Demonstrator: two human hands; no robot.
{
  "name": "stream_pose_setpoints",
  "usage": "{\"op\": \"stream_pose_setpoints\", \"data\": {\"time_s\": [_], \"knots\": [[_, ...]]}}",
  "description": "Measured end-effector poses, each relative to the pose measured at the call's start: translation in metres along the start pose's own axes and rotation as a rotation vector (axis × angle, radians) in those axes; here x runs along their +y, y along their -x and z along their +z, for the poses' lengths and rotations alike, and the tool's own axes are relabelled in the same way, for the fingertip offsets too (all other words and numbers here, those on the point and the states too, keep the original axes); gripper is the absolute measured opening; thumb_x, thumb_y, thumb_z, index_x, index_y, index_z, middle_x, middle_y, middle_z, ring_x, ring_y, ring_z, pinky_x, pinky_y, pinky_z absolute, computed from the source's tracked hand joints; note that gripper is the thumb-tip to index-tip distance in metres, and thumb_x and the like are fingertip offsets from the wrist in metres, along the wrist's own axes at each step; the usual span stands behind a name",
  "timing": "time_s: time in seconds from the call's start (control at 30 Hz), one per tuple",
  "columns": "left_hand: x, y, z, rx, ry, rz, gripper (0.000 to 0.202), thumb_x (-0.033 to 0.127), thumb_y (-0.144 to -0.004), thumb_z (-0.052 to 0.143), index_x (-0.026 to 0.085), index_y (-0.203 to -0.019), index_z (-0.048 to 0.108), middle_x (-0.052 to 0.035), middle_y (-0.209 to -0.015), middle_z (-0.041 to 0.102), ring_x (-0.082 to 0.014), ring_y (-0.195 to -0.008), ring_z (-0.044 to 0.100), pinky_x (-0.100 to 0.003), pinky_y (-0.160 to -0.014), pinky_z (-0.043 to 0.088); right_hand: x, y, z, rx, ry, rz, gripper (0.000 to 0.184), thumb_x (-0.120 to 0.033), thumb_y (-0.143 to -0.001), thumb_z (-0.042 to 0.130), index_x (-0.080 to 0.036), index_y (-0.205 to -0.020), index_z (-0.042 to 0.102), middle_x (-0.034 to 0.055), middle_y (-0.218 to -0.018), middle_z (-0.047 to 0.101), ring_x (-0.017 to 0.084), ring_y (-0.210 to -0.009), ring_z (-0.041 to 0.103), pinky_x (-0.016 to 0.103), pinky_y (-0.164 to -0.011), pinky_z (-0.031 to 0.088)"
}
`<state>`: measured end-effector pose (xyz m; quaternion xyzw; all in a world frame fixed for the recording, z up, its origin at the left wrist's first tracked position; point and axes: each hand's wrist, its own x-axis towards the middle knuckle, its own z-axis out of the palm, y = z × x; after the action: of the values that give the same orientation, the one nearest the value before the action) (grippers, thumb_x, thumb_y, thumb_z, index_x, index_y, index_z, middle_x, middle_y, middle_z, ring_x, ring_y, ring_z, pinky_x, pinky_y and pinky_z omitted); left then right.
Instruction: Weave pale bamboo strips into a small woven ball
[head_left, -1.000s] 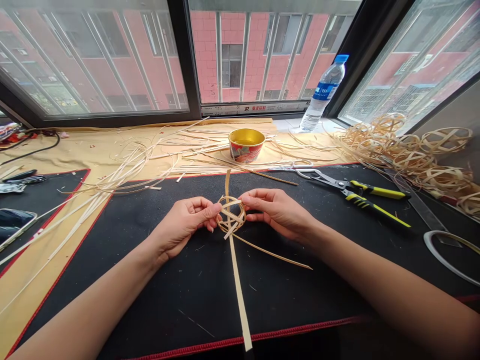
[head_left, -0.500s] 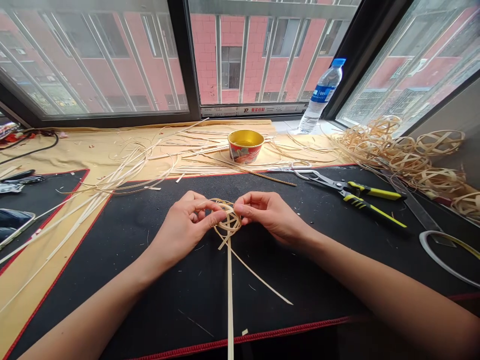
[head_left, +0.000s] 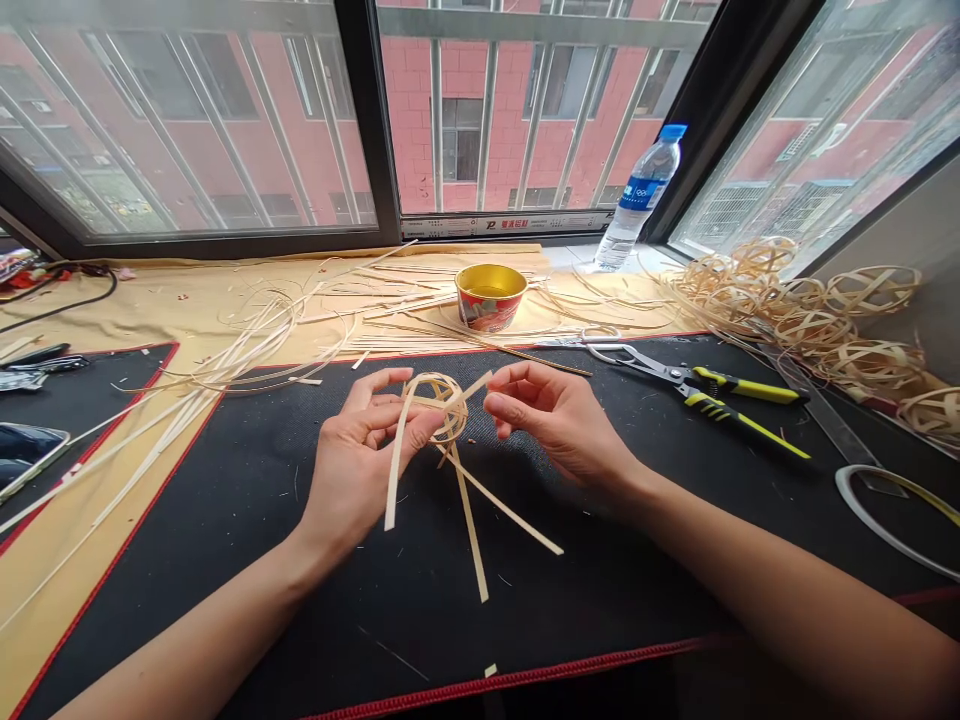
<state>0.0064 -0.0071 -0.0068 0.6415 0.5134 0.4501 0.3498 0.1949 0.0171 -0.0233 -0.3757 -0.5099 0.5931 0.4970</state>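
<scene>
A small woven ball of pale bamboo strips (head_left: pixel 450 425) is gripped between the thumb and fingers of my left hand (head_left: pixel 375 430). One strip end curves down over the left thumb, and two more hang below the ball toward the mat. Another short end sticks out up and right. Close to that end is my right hand (head_left: pixel 551 410), its fingers bent and the thumb a little apart from them, with nothing visibly held. Whether a fingertip touches the strip end, I cannot tell. Part of the ball is hidden behind my left fingers and thumb.
Yellow-handled shears (head_left: pixel 697 385) lie right on the black mat (head_left: pixel 300 630), near a metal ruler (head_left: pixel 829 415). Behind stand a red bowl with a gold inside (head_left: pixel 491 298) and a water bottle (head_left: pixel 641 200). Woven balls (head_left: pixel 862 325) pile at right; loose strips (head_left: pixel 247 340) lie left.
The ball has turned and shifted slightly left in my left hand. My right hand has come away from it. A strip end now hangs over my left thumb, and the long lower strip's end shows.
</scene>
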Motion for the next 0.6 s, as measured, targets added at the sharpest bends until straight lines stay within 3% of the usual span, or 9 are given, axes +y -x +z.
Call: {"op": "stream_pose_setpoints", "data": {"time_s": [0.13, 0.2, 0.27, 0.37, 0.47, 0.6], "knots": [[-0.004, 0.004, 0.005, 0.163, -0.070, 0.105, 0.014, 0.034, -0.079, 0.067, 0.023, -0.080, 0.075, -0.0058, -0.109, 0.060, -0.0211, -0.115, 0.051, -0.028, -0.092, 0.045, -0.013, 0.005, 0.002, -0.056, 0.049, 0.027, 0.025, -0.035, -0.066, 0.077, -0.015, -0.076, 0.065, 0.0024, -0.071, 0.068, 0.009, -0.056, 0.059, 0.024, -0.054, 0.050], [-0.006, 0.005, 0.005, 0.202, -0.111, 0.147, 0.013, 0.033, -0.078, 0.067, 0.023, -0.080, 0.075, -0.0047, -0.122, 0.053, -0.0199, -0.108, 0.054, -0.030, -0.095, 0.045, -0.020, 0.008, 0.004, -0.098, 0.080, 0.062, 0.026, -0.037, -0.068, 0.076, -0.014, -0.076, 0.066, 0.0043, -0.074, 0.069, 0.011, -0.058, 0.061, 0.025, -0.057, 0.052], [-0.010, 0.002, 0.003, 0.219, -0.084, 0.163, 0.012, 0.033, -0.077, 0.068, 0.023, -0.080, 0.075, -0.0040, -0.123, 0.052, -0.0198, -0.105, 0.056, -0.031, -0.094, 0.046, -0.025, 0.009, 0.004, -0.093, 0.142, 0.040, 0.027, -0.038, -0.067, 0.076, -0.014, -0.075, 0.066, 0.0044, -0.074, 0.069, 0.012, -0.060, 0.062, 0.027, -0.059, 0.054], [-0.014, -0.007, -0.005, 0.305, -0.004, 0.207, 0.012, 0.033, -0.075, 0.071, 0.023, -0.078, 0.076, -0.0048, -0.111, 0.059, -0.0206, -0.102, 0.058, -0.030, -0.087, 0.049, -0.023, 0.005, -0.002, 0.019, 0.284, -0.107, 0.026, -0.038, -0.067, 0.075, -0.014, -0.075, 0.067, 0.0051, -0.080, 0.070, 0.013, -0.064, 0.063, 0.029, -0.063, 0.055], [-0.012, -0.015, -0.014, 0.430, -0.084, 0.321, 0.009, 0.030, -0.073, 0.073, 0.024, -0.079, 0.076, -0.0042, -0.115, 0.057, -0.0190, -0.097, 0.059, -0.031, -0.086, 0.048, -0.018, -0.011, -0.018, 0.199, 0.479, -0.313, 0.020, -0.034, -0.072, 0.071, -0.016, -0.079, 0.068, 0.0054, -0.083, 0.070, 0.018, -0.078, 0.065, 0.032, -0.073, 0.055], [-0.010, -0.021, -0.019, 0.490, -0.005, 0.367, 0.006, 0.026, -0.072, 0.074, 0.024, -0.077, 0.076, -0.0039, -0.114, 0.058, -0.0190, -0.102, 0.058, -0.029, -0.084, 0.049, -0.024, -0.050, -0.044, 0.261, 0.876, -0.462, 0.016, -0.028, -0.080, 0.062, -0.016, -0.085, 0.069, 0.0091, -0.086, 0.070, 0.022, -0.081, 0.065, 0.036, -0.077, 0.051]]}}
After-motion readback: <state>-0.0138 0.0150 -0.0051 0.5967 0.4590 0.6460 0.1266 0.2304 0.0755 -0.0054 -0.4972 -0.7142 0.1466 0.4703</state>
